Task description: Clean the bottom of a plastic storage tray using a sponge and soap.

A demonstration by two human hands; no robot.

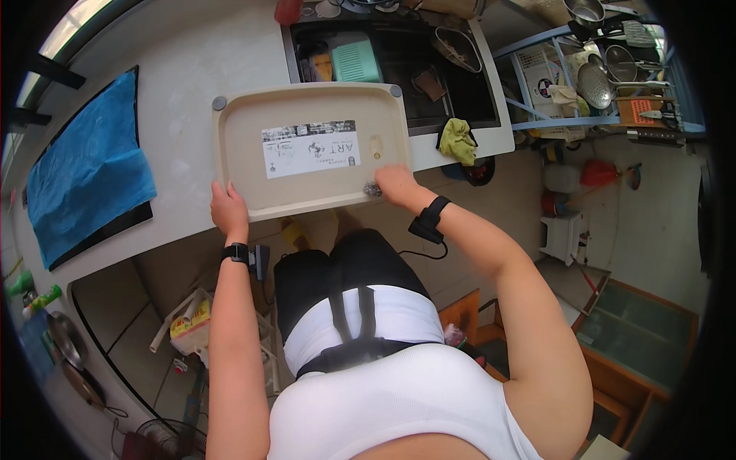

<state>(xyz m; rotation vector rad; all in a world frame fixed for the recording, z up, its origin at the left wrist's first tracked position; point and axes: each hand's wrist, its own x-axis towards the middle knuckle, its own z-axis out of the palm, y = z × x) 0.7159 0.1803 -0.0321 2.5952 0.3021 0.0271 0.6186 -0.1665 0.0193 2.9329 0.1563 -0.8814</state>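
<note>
A beige plastic tray (241, 144) lies bottom side up across the counter's front edge, with round grey feet at its far corners and a worn printed label (310, 149) in the middle. My left hand (229, 210) grips its near left corner, thumb at the rim. At the near right corner my right hand (395, 183) is closed on a metal scouring pad (372, 189), which touches the tray's underside. Part of the pad is hidden by my fingers.
Behind the tray is a dark sink (397, 109) holding a green plastic basket (355, 60) and a brown sponge (429, 85). A yellow-green cloth (457, 141) hangs at the counter edge. Blue sheeting (92, 167) lies left. A blue rack (535, 123) with utensils stands right.
</note>
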